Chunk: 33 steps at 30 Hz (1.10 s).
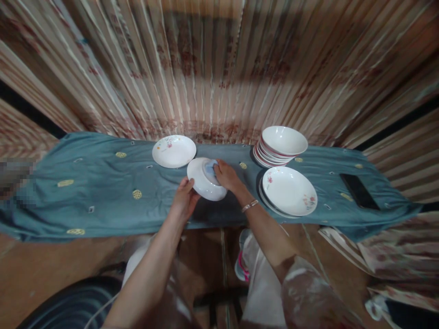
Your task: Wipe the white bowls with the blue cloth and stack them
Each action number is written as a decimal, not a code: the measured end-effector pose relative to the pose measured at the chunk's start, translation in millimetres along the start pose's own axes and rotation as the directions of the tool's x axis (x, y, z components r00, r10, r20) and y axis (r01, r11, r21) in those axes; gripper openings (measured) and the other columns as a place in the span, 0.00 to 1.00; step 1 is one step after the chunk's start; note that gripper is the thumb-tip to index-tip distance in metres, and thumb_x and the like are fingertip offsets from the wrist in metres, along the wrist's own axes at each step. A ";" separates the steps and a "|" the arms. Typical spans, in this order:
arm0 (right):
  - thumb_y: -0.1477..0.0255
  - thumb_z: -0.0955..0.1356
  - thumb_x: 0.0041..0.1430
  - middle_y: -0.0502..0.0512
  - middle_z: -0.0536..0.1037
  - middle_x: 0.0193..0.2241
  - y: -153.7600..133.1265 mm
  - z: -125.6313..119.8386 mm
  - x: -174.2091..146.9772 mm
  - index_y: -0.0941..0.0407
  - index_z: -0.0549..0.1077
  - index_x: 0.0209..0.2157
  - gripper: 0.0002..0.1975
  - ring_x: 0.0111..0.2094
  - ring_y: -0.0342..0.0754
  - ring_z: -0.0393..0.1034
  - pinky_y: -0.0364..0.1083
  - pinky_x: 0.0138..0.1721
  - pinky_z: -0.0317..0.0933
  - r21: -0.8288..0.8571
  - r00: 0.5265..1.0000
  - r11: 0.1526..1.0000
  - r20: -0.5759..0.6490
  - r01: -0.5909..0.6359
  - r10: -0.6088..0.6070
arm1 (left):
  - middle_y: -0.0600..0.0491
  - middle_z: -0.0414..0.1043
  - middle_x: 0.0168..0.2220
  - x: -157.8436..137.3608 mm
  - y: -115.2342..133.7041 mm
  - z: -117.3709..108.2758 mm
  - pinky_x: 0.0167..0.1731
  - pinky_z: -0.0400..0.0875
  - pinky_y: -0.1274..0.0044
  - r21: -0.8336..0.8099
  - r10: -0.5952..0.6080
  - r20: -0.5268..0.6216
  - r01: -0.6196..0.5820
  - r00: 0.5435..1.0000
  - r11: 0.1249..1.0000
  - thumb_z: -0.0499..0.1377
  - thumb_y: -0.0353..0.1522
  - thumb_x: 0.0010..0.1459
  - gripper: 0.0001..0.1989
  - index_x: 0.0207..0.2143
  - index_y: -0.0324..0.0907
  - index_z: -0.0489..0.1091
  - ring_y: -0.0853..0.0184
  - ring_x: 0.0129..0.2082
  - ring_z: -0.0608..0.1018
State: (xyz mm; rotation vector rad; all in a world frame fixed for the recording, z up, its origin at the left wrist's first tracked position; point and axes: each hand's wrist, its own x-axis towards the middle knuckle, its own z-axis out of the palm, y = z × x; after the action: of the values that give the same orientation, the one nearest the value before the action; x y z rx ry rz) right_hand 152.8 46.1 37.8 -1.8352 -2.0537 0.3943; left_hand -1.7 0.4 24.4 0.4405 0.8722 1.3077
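Observation:
My left hand [186, 197] grips the rim of a white plate [202, 184], which is tilted with its underside and foot ring facing up toward me. Against that underside my right hand [224, 174] presses a light blue cloth [210, 168], fingers closed on it. Just behind, to the left, a single flowered plate [174, 151] lies face up on the table. To the right of my right hand sits a short stack of flowered plates [290, 191]. A stack of white bowls [284, 140] with red rims stands behind those plates.
A teal patterned cloth [103, 183] covers the long narrow table. On its right end lies a black phone [359, 191]. Pleated curtains [212, 82] hang close behind. A black round ribbed object [68, 306] is below the table at the lower left.

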 end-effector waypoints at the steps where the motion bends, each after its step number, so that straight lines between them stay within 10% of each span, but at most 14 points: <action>1: 0.72 0.54 0.72 0.64 0.77 0.49 0.5 -0.6 -1.5 0.64 0.69 0.52 0.18 0.51 0.49 0.73 0.43 0.51 0.62 -0.023 1.000 1.000 0.007 -0.011 0.012 | 0.57 0.75 0.29 0.1 -0.1 0.1 0.32 0.72 0.80 -0.004 0.002 -0.001 -0.002 1.000 1.000 0.67 0.28 0.49 0.10 0.33 0.41 0.70 0.73 0.28 0.75; 20: 0.66 0.56 0.70 0.71 0.81 0.36 5.3 -23.7 -40.7 0.62 0.75 0.41 0.20 0.40 0.61 0.78 0.54 0.41 0.70 -0.336 0.993 0.941 0.099 -0.022 0.059 | 0.56 0.75 0.30 1.6 -0.6 1.2 0.30 0.70 0.81 -0.023 0.005 -0.014 -0.005 1.000 1.000 0.67 0.28 0.48 0.09 0.33 0.40 0.72 0.73 0.28 0.74; 25: 0.65 0.57 0.70 0.67 0.80 0.40 -0.4 -25.0 -47.7 0.62 0.69 0.52 0.20 0.40 0.57 0.77 0.55 0.45 0.70 -0.086 0.990 0.994 -0.119 0.063 -0.073 | 0.56 0.75 0.29 -3.0 0.5 7.8 0.29 0.69 0.82 -0.017 0.009 0.031 -0.009 0.999 1.000 0.68 0.29 0.47 0.10 0.34 0.41 0.73 0.72 0.27 0.74; 29: 0.66 0.57 0.70 0.71 0.68 0.59 -14.6 -16.4 -54.1 0.65 0.62 0.60 0.24 0.59 0.56 0.65 0.53 0.59 0.61 0.006 0.912 0.951 -0.287 0.309 -0.294 | 0.56 0.75 0.29 -6.0 -0.6 11.9 0.27 0.68 0.81 0.004 0.030 0.059 -0.031 0.998 1.000 0.67 0.29 0.48 0.06 0.32 0.43 0.74 0.72 0.26 0.74; 33: 0.68 0.55 0.70 0.68 0.56 0.66 -28.7 -6.9 -55.7 0.61 0.64 0.61 0.23 0.68 0.54 0.48 0.55 0.66 0.49 -0.053 0.843 0.873 -0.234 0.486 -0.484 | 0.57 0.75 0.28 -8.5 -2.0 12.7 0.27 0.68 0.81 0.006 0.045 0.085 -0.045 0.995 0.999 0.67 0.27 0.47 0.07 0.31 0.44 0.75 0.72 0.25 0.72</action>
State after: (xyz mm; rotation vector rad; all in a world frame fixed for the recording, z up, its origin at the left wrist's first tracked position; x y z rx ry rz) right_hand 135.4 -12.8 52.1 -1.2118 -2.2298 0.0353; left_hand 9.2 -5.8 33.4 0.5207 0.8003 1.3178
